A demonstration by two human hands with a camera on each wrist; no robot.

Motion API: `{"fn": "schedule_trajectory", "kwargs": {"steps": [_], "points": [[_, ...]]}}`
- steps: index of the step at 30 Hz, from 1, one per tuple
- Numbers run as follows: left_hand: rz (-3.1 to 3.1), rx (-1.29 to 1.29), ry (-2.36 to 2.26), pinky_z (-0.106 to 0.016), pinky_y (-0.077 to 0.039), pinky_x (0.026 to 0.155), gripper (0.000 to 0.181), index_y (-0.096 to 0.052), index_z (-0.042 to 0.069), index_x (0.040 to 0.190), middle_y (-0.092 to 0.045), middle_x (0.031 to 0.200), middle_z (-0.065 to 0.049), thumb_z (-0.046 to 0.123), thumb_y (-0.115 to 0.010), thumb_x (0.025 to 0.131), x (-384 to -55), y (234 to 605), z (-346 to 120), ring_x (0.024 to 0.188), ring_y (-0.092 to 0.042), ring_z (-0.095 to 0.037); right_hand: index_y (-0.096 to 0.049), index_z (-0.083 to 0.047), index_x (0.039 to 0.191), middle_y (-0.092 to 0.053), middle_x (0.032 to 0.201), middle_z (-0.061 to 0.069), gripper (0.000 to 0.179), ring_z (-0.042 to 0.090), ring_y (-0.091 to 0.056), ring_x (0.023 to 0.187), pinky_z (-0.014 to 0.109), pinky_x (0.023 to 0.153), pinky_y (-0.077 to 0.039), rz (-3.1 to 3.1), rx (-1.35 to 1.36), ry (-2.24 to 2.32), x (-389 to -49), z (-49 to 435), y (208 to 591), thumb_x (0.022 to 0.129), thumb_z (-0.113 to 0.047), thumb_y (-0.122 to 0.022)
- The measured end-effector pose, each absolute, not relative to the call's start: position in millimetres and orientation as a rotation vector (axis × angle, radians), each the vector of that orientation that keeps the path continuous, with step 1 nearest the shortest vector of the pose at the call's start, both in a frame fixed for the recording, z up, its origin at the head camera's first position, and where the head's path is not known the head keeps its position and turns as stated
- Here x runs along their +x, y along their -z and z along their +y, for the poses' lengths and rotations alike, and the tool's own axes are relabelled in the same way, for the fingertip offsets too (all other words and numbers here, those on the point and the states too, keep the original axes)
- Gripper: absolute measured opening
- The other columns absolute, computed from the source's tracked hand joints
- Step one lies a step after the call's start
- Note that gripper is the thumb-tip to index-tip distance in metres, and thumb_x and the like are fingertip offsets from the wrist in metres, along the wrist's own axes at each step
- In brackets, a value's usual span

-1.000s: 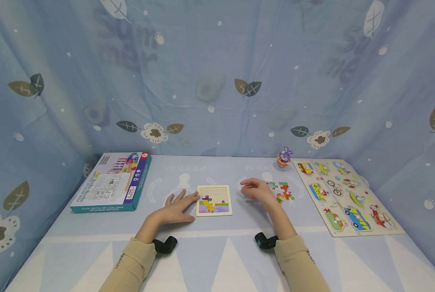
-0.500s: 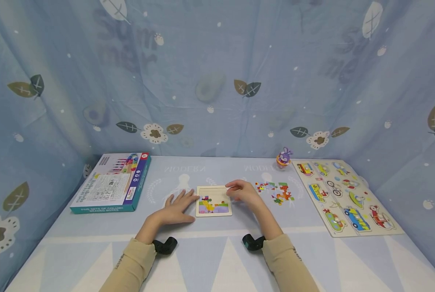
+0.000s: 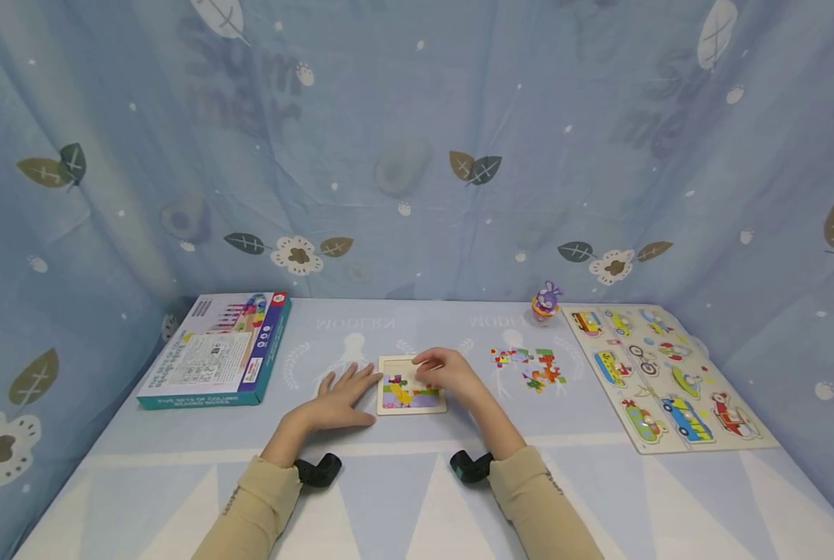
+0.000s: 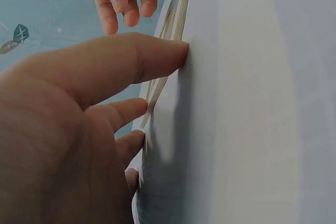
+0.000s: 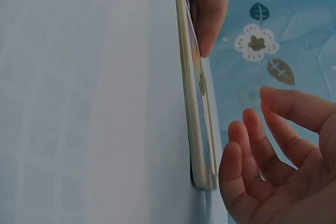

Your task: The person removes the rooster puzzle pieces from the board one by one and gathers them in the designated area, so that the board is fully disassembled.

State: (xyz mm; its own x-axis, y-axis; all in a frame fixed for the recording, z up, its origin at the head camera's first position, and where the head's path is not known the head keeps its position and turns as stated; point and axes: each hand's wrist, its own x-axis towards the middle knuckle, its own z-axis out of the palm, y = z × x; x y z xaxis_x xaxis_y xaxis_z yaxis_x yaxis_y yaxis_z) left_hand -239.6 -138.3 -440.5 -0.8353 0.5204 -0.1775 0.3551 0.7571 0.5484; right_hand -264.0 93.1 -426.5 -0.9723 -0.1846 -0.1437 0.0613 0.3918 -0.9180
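Observation:
A small square wooden puzzle tray (image 3: 383,411) lies flat at the table's middle, its lower half filled with coloured picture pieces (image 3: 408,395). My left hand (image 3: 333,406) rests on the table at its left, fingers spread. In the left wrist view, fingertips (image 4: 139,107) of that hand touch the tray's edge. Over the tray's upper right part hovers my right hand (image 3: 452,376), fingers loosely bent. In the right wrist view, thumb and forefinger tips come close together, and no piece shows between them. The hand hides part of the tray.
Several loose jigsaw pieces (image 3: 544,369) lie right of the tray. A purple toy figure (image 3: 546,300) stands behind them. At the right lies a vehicle puzzle board (image 3: 662,377); at the left, a flat teal-edged box (image 3: 214,350). A patterned curtain (image 3: 417,155) hangs behind the table.
My right hand has moved left, from beside the loose pieces to over the tray, uncovering those pieces. My left hand and the tray have stayed in place.

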Motion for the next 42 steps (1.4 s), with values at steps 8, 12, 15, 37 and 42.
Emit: {"fn": "schedule_trajectory", "kwargs": {"steps": [8, 12, 15, 37, 42], "points": [[2.629, 0.679, -0.720, -0.059, 0.007, 0.106, 0.075, -0.028, 0.011, 0.146, -0.015, 0.154, -0.012, 0.031, -0.062, 0.082, -240.6, 439.8, -137.9, 0.141, -0.001, -0.036, -0.066, -0.003, 0.100, -0.061, 0.083, 0.005, 0.022, 0.014, -0.057, 0.072, 0.025, 0.065, -0.050, 2.450, -0.247, 1.486, -264.6, 80.9, 429.8, 0.079, -0.004, -0.069], [2.626, 0.681, -0.721, -0.059, 0.007, 0.106, 0.075, -0.029, 0.011, 0.145, -0.015, 0.154, -0.012, 0.031, -0.062, 0.082, -240.3, 440.1, -138.1, 0.141, -0.001, -0.036, -0.067, -0.004, 0.099, -0.061, 0.082, 0.004, 0.024, 0.013, -0.055, 0.071, 0.024, 0.065, -0.048, 2.525, -0.322, 1.364, -264.8, 75.3, 431.4, 0.076, -0.004, -0.071], [2.626, 0.680, -0.720, -0.059, 0.007, 0.106, 0.074, -0.029, 0.011, 0.145, -0.015, 0.154, -0.012, 0.031, -0.062, 0.082, -239.9, 439.6, -137.9, 0.141, -0.001, -0.036, -0.067, -0.006, 0.102, -0.057, 0.078, 0.001, 0.027, 0.012, -0.050, 0.068, 0.023, 0.062, -0.042, 2.638, -0.393, 1.187, -266.5, 71.3, 434.3, 0.075, -0.009, -0.073], [2.618, 0.680, -0.716, -0.059, 0.007, 0.106, 0.075, -0.027, 0.009, 0.146, -0.016, 0.153, -0.013, 0.030, -0.062, 0.083, -238.1, 438.2, -138.9, 0.141, -0.001, -0.036, -0.056, -0.006, 0.090, -0.056, 0.078, 0.003, 0.014, 0.013, -0.051, 0.064, 0.022, 0.057, -0.044, 2.619, -0.347, 1.235, -267.7, 63.7, 435.0, 0.082, -0.007, -0.068], [2.590, 0.688, -0.731, -0.060, 0.004, 0.107, 0.077, -0.028, 0.006, 0.145, -0.020, 0.152, -0.016, 0.028, -0.064, 0.081, -234.3, 432.2, -145.6, 0.140, -0.005, -0.039, -0.057, -0.005, 0.091, -0.057, 0.077, 0.003, 0.014, 0.012, -0.051, 0.062, 0.021, 0.056, -0.044, 2.606, -0.352, 1.266, -270.6, 65.1, 436.1, 0.082, -0.006, -0.067]]}}
